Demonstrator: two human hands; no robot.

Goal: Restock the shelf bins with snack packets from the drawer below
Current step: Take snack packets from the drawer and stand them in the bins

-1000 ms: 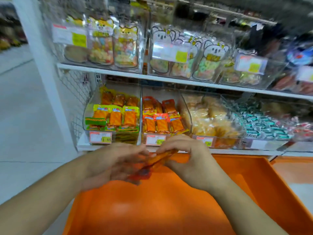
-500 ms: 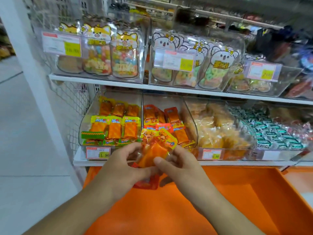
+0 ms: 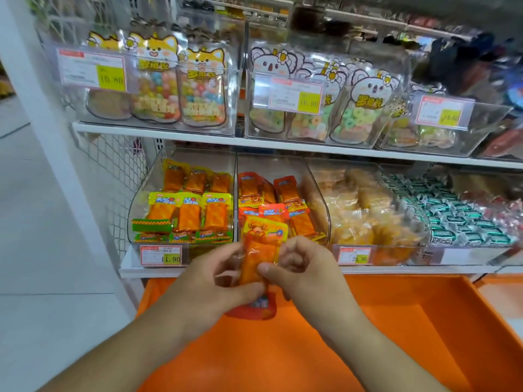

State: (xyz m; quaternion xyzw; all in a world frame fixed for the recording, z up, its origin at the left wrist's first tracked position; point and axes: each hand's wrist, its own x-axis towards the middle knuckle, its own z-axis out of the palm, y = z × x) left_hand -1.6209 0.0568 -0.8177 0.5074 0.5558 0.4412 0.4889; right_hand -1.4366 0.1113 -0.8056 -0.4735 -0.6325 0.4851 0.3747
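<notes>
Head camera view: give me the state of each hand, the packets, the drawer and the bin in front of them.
Left hand: closed on the snack packets.
Right hand: closed on them too.
Snack packets: held upright, above the drawer.
Orange drawer: pulled open.
Middle bin: partly filled.

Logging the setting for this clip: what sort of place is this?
Most likely a shop's snack aisle: clear shelf bins of packets, price tags on their fronts, and an open orange drawer below for stock.
</notes>
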